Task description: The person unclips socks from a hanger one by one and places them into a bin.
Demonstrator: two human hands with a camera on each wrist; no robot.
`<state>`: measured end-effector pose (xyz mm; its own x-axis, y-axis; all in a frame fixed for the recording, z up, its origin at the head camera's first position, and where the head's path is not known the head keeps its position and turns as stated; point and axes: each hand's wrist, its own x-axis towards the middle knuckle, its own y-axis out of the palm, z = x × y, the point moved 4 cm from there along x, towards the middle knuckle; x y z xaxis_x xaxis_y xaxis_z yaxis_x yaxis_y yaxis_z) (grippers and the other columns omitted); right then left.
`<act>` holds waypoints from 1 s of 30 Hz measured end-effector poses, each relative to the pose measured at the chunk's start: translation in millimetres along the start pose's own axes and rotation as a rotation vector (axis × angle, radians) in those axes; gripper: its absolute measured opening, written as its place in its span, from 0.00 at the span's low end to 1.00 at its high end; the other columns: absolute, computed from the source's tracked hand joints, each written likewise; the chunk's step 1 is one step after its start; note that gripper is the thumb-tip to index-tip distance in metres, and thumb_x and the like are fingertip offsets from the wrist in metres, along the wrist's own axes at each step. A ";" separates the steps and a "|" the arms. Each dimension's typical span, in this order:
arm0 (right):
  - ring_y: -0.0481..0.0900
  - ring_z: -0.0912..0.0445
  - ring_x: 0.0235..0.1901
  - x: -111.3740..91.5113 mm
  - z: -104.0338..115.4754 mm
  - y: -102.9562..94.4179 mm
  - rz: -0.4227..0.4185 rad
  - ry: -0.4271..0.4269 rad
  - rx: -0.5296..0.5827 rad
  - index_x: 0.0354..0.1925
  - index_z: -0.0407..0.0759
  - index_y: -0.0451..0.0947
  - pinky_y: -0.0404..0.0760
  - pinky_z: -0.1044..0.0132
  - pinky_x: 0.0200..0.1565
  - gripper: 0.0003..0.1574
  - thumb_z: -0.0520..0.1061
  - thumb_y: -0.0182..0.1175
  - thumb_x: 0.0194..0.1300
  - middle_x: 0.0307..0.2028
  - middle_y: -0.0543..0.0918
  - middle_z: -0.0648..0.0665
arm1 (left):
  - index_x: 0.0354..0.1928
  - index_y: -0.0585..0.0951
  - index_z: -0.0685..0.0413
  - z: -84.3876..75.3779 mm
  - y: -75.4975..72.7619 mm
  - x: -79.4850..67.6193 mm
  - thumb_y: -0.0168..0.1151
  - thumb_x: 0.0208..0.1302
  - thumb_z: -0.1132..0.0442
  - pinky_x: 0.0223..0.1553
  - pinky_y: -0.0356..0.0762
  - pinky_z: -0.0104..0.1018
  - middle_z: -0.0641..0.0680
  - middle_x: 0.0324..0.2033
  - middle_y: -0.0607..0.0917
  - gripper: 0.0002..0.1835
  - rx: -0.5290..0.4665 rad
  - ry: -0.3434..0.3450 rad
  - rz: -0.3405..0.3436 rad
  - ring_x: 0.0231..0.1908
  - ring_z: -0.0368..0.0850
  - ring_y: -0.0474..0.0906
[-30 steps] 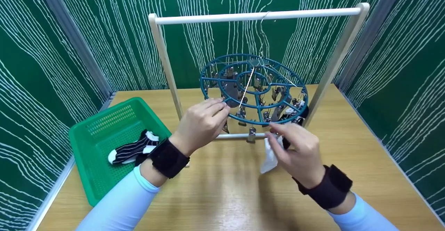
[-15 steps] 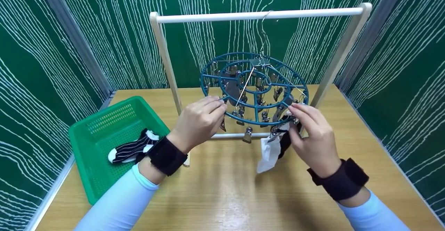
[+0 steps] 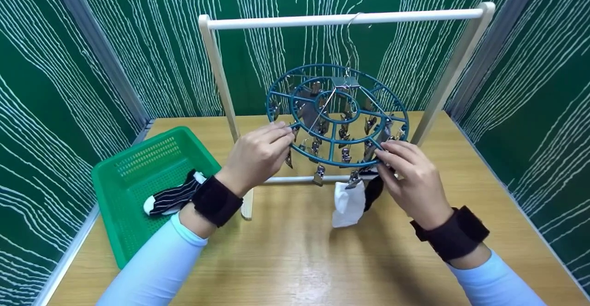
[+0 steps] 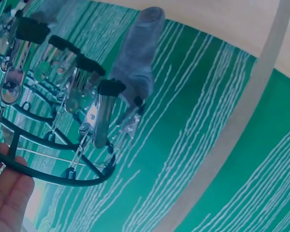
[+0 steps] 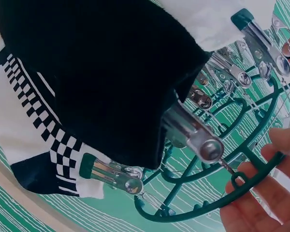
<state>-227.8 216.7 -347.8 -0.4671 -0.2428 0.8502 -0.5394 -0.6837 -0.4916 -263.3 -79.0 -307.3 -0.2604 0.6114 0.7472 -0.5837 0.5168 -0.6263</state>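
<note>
left grip [image 3: 260, 156] + right grip [image 3: 415, 181]: pinching round clip hanger [image 3: 333, 131] | white sock [image 3: 349, 207]: long axis downward, below-left of nearer right grip

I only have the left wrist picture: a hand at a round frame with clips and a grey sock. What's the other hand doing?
Observer: The right hand grips the rim of that same round frame.
Visitor: Anything hanging on that side that I can't see?
Observer: Yes, a sock with black-and-white checks.
Visitor: And are any socks off the frame?
Observer: A dark striped sock lies in a green basket.
</note>
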 end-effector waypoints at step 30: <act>0.88 0.35 0.49 -2.9 30.5 10.0 0.025 -0.078 -0.089 0.51 0.33 0.91 0.88 0.37 0.54 0.21 0.50 0.61 0.83 0.46 0.92 0.32 | 0.56 0.89 0.60 -18.6 3.4 3.8 0.77 0.67 0.57 0.68 0.84 0.46 0.62 0.57 0.91 0.20 0.003 0.189 -0.034 0.62 0.57 0.87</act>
<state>-210.4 189.6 -349.5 -0.4271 -0.3141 0.8479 -0.5898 -0.6140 -0.5245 -252.0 -63.7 -310.7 -0.0918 0.6952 0.7129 -0.5918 0.5377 -0.6006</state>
